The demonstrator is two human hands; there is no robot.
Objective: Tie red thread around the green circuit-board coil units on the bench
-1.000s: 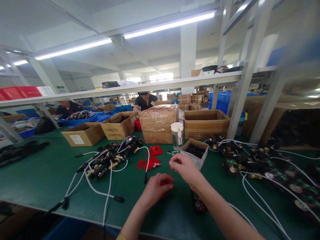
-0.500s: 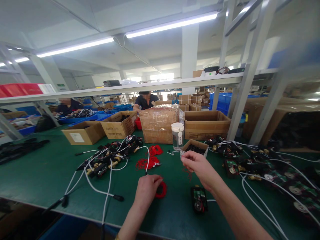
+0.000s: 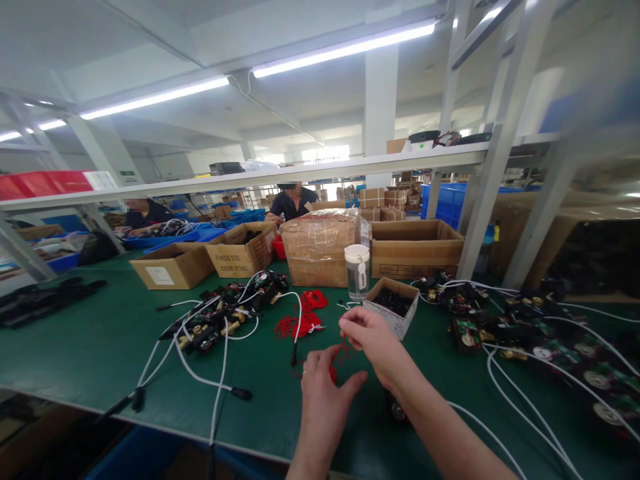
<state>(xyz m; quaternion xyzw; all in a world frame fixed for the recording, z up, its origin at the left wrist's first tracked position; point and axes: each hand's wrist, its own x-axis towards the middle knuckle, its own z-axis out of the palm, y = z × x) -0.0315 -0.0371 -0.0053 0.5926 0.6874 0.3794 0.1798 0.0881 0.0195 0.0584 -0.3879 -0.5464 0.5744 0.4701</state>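
Note:
My right hand (image 3: 373, 340) is closed in a pinch on thin red wires (image 3: 344, 355), which dangle toward the left hand. Just below and to the left, my left hand (image 3: 325, 393) is held over the green bench top with thumb and fingers spread. A bit of red shows between them; most of what lies behind that hand is hidden. Beyond the hands, red wire bundles (image 3: 311, 325) lie loose on the bench. A small black unit (image 3: 397, 409) is mostly covered by my right forearm.
A small carton of black parts (image 3: 393, 303) and a lidded clear jar (image 3: 357, 273) stand just beyond my hands. Black assemblies with white cables (image 3: 220, 313) lie left, more circuit-board units (image 3: 465, 333) right. Cardboard boxes (image 3: 320, 253) line the back under a shelf. A co-worker (image 3: 293, 200) sits opposite.
My right hand has come left and slightly down with the red wires. The left hand has moved right and its thumb and fingers have spread, now hiding the red coil.

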